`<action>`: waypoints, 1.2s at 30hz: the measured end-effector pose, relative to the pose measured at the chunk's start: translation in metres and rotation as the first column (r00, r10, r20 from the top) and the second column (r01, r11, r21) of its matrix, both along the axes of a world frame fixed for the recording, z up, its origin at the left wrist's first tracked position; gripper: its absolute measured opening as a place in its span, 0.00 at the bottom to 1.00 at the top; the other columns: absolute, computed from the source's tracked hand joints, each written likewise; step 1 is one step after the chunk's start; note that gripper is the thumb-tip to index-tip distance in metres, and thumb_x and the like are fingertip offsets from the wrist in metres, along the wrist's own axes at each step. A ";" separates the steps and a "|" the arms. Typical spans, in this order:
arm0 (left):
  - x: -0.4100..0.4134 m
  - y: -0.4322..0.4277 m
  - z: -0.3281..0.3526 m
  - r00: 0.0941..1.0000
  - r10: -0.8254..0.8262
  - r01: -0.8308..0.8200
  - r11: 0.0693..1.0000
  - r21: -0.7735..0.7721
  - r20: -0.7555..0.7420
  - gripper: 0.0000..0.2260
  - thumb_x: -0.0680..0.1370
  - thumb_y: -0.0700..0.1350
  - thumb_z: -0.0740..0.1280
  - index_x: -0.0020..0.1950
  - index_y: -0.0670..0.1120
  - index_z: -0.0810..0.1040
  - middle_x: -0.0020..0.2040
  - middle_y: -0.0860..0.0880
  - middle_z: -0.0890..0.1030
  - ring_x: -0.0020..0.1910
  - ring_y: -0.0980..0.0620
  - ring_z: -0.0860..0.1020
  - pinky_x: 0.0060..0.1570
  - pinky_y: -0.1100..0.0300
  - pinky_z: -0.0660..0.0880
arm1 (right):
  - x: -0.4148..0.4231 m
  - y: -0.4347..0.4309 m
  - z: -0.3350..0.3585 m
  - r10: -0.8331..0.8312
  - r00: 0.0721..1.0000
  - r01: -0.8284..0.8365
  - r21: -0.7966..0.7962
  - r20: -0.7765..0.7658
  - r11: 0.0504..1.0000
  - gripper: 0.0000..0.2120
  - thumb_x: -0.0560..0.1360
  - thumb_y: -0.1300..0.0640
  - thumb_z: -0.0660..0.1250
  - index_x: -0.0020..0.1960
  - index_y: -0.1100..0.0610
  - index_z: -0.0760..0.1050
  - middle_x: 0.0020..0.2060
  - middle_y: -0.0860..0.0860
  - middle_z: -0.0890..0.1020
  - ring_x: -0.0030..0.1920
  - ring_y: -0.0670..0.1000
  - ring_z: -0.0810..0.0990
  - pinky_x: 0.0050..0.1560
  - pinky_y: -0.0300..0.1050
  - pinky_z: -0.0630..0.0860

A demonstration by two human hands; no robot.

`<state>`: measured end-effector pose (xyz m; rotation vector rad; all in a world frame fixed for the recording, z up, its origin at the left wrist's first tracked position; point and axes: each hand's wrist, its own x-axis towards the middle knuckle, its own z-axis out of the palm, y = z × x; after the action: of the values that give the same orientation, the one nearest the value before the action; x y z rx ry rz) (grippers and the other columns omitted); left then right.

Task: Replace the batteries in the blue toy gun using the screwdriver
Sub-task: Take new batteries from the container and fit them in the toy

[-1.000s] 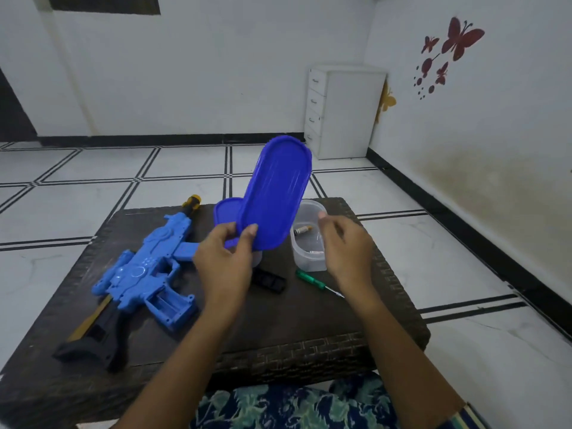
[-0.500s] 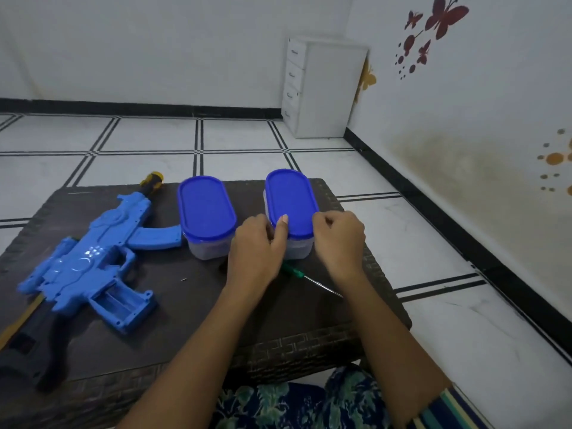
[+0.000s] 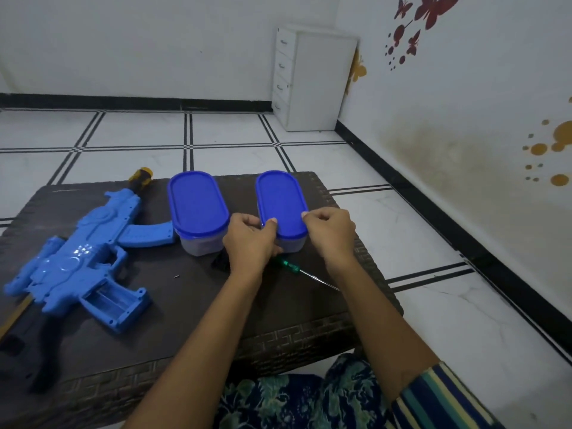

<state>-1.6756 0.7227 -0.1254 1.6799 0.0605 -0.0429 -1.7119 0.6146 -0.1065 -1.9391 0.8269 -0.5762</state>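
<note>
The blue toy gun (image 3: 83,258) lies on the left of the dark table (image 3: 185,311), its battery compartment open and facing up. Two clear containers with blue lids stand at the back. My left hand (image 3: 249,243) and my right hand (image 3: 329,233) grip the near end of the right container (image 3: 280,202), thumbs pressing on its lid from either side. The green-handled screwdriver (image 3: 294,269) lies on the table just below my hands. A black piece (image 3: 221,261) lies partly hidden behind my left hand.
The left container (image 3: 198,205) stands closed beside the gun's magazine. A tiny screw (image 3: 176,276) lies on the table between gun and hands. A white drawer unit (image 3: 312,78) stands on the tiled floor by the far wall.
One second ago my left hand held the blue lid upright over the open right container. The lid now lies on that container, with both hands pressing its near end.
</note>
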 end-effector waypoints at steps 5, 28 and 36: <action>-0.009 -0.001 0.006 0.914 -0.021 -0.145 0.916 0.374 0.406 0.10 0.73 0.40 0.66 0.51 0.44 0.69 0.44 0.48 0.73 0.40 0.49 0.73 0.35 0.57 0.68 | 0.006 0.027 -0.002 -0.002 0.991 -0.017 -0.137 -0.136 0.990 0.15 0.80 0.55 0.56 0.64 0.54 0.73 0.61 0.54 0.73 0.61 0.57 0.73 0.59 0.58 0.73; 0.116 -0.042 0.013 0.717 -0.692 0.252 0.378 0.891 0.091 0.24 0.82 0.53 0.53 0.76 0.45 0.57 0.76 0.44 0.60 0.74 0.44 0.57 0.72 0.50 0.54 | 0.004 0.001 -0.007 0.139 0.982 -0.161 -0.194 -0.125 0.968 0.15 0.82 0.55 0.53 0.65 0.56 0.72 0.61 0.53 0.70 0.60 0.53 0.69 0.48 0.43 0.67; 0.135 -0.055 0.005 0.761 -0.647 0.263 0.385 0.885 0.055 0.19 0.81 0.52 0.52 0.67 0.43 0.65 0.66 0.43 0.68 0.63 0.43 0.65 0.65 0.45 0.63 | 0.010 -0.003 -0.007 0.136 0.985 -0.147 -0.106 -0.107 0.983 0.14 0.82 0.54 0.55 0.62 0.56 0.74 0.58 0.50 0.71 0.56 0.52 0.74 0.45 0.45 0.69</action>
<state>-1.5403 0.6675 -0.1204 2.6272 -0.8830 -0.1154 -1.7022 0.6112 -0.1134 -2.1261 0.7234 -0.4525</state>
